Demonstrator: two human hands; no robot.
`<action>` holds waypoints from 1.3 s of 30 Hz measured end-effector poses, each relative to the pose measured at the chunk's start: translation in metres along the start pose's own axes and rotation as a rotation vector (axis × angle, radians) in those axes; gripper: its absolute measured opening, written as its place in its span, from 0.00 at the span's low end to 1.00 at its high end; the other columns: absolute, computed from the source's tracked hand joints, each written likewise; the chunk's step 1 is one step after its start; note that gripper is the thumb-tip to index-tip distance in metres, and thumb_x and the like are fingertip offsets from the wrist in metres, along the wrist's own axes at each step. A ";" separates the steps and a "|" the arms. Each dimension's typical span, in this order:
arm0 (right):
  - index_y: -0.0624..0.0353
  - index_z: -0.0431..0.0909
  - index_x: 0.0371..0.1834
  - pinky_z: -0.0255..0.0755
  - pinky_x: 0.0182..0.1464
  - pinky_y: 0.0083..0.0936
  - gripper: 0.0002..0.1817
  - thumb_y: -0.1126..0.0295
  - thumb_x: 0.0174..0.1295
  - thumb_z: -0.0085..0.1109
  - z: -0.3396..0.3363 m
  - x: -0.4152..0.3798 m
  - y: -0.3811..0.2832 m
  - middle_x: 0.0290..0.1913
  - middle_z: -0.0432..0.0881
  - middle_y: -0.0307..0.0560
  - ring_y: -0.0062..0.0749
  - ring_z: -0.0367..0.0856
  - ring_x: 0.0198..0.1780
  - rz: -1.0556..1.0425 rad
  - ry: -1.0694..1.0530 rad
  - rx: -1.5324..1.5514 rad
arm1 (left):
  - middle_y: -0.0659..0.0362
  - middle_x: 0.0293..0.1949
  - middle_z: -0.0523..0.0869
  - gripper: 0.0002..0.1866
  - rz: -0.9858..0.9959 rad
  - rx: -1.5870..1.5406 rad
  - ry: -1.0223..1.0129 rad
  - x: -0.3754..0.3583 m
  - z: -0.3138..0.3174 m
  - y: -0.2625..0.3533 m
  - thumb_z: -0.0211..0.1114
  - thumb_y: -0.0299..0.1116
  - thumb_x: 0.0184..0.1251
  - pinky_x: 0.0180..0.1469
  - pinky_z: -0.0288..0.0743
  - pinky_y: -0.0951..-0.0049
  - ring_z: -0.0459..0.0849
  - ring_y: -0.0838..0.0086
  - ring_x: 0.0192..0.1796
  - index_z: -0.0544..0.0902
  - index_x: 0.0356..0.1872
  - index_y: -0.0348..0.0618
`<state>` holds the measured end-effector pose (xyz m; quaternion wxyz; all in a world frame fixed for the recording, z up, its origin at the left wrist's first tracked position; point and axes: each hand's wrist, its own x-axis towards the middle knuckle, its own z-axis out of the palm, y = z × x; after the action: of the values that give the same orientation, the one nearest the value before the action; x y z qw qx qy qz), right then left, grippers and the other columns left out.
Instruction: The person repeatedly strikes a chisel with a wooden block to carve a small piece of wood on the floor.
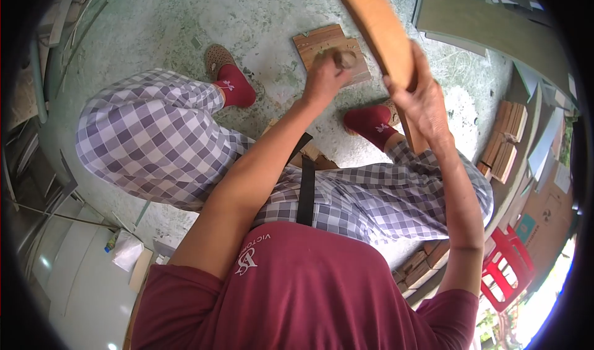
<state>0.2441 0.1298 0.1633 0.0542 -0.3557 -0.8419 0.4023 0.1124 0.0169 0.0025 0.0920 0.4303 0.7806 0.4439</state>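
Observation:
My right hand (424, 102) is closed around the lower part of a long, slightly curved wooden board (380, 31). The board stands tilted, with its upper end beyond the top of the view and its lower end near my right knee. To its left, my left hand (325, 81) is closed on a small round brownish object (345, 58), too blurred to name. Just beneath that hand, flat wooden pieces (318, 41) with a notched edge lie on the floor between my feet. The left hand appears apart from the board.
Stacked wooden blocks (504, 136) line the right side, near a red plastic chair (507, 269) and a cardboard box (538, 220). A greenish panel (458, 13) stands at the top right. A white plastic bag (128, 251) and thin strips are at the left.

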 end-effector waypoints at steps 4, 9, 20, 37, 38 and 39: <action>0.55 0.55 0.70 0.78 0.52 0.37 0.47 0.47 0.52 0.66 -0.026 0.006 0.001 0.49 0.79 0.64 0.47 0.82 0.51 0.056 0.257 0.129 | 0.57 0.38 0.85 0.15 -0.273 -0.394 0.022 0.021 -0.025 -0.007 0.68 0.30 0.59 0.44 0.75 0.76 0.82 0.78 0.39 0.78 0.45 0.36; 0.57 0.56 0.70 0.76 0.52 0.37 0.51 0.37 0.49 0.62 -0.043 0.009 0.024 0.50 0.79 0.62 0.44 0.81 0.51 0.035 0.352 0.066 | 0.60 0.37 0.84 0.14 -0.346 -0.458 0.083 0.032 -0.028 0.000 0.69 0.31 0.58 0.45 0.74 0.78 0.80 0.80 0.39 0.79 0.44 0.37; 0.55 0.58 0.70 0.79 0.48 0.36 0.47 0.40 0.51 0.61 -0.025 -0.004 0.030 0.44 0.81 0.62 0.45 0.84 0.43 0.070 0.324 0.044 | 0.56 0.41 0.84 0.15 -0.338 -0.343 -0.071 0.016 -0.012 -0.011 0.69 0.30 0.58 0.47 0.76 0.77 0.82 0.78 0.43 0.79 0.44 0.35; 0.53 0.52 0.71 0.75 0.55 0.40 0.47 0.54 0.51 0.68 0.009 -0.016 0.023 0.54 0.77 0.60 0.50 0.80 0.52 -0.162 0.035 -0.028 | 0.47 0.38 0.82 0.19 -0.191 -0.098 -0.122 0.012 -0.011 0.019 0.71 0.33 0.52 0.44 0.74 0.58 0.81 0.51 0.43 0.75 0.41 0.37; 0.52 0.52 0.71 0.75 0.56 0.42 0.47 0.55 0.50 0.68 0.013 -0.013 0.028 0.53 0.78 0.59 0.53 0.80 0.52 -0.070 -0.102 -0.210 | 0.47 0.38 0.82 0.19 -0.185 -0.101 -0.124 0.009 -0.011 0.019 0.71 0.33 0.52 0.44 0.74 0.58 0.81 0.51 0.43 0.75 0.41 0.37; 0.50 0.52 0.72 0.78 0.54 0.45 0.47 0.57 0.49 0.69 0.016 -0.016 0.027 0.53 0.79 0.58 0.55 0.81 0.51 -0.111 -0.053 -0.159 | 0.47 0.38 0.82 0.19 -0.152 -0.109 -0.086 0.010 -0.010 0.019 0.72 0.33 0.52 0.44 0.74 0.58 0.81 0.50 0.43 0.75 0.41 0.36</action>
<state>0.2647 0.1208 0.1365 0.0257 -0.3007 -0.8908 0.3398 0.1121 0.0229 0.0255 0.1822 0.3829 0.7810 0.4586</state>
